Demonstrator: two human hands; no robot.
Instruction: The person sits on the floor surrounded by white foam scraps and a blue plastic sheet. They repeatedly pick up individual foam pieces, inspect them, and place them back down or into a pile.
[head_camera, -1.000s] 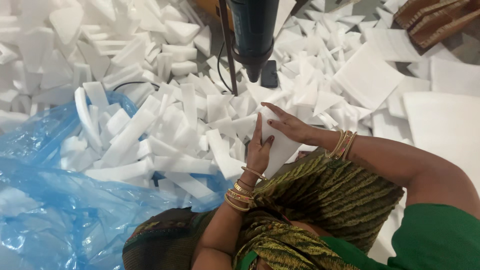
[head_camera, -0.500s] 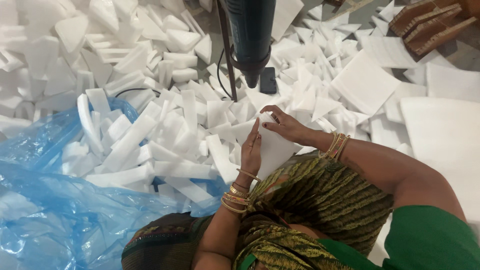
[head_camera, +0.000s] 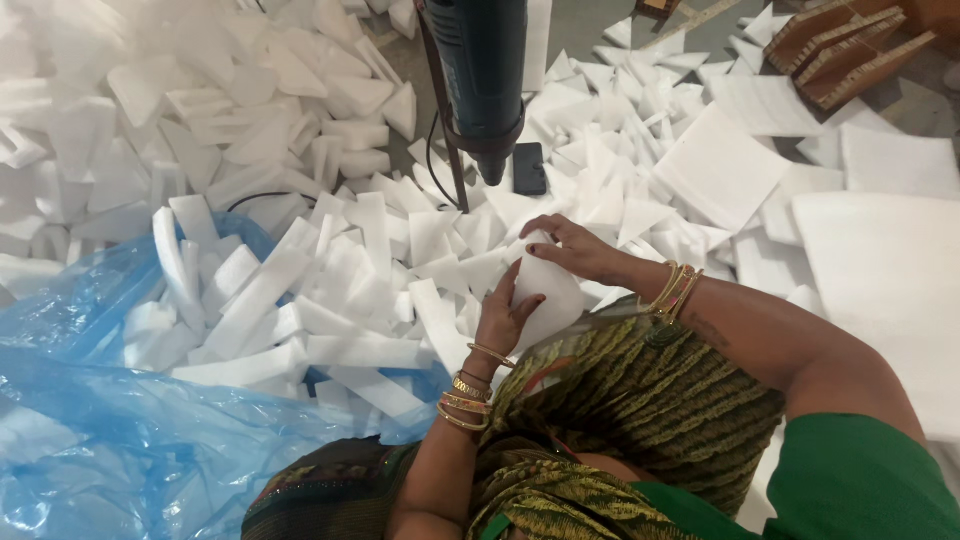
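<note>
Both my hands hold one white foam piece (head_camera: 548, 292) in front of my lap. My left hand (head_camera: 503, 318) presses against its left side with fingers up. From above, my right hand (head_camera: 570, 245) curls over its top edge. Gold bangles ring both wrists. Just beyond the foam piece hangs a dark teal heat tool (head_camera: 482, 75) on a thin stand, nozzle pointing down. A small black block (head_camera: 529, 168) lies on the foam below it.
Cut white foam pieces (head_camera: 300, 270) are heaped all around the floor. A blue plastic sheet (head_camera: 110, 430) spreads at the lower left. Flat white foam sheets (head_camera: 880, 260) lie to the right. Brown cardboard pieces (head_camera: 850, 50) sit at the top right.
The view shifted slightly and both hands with the foam piece have moved a little nearer the hanging tool. My grip on the piece stays the same.
</note>
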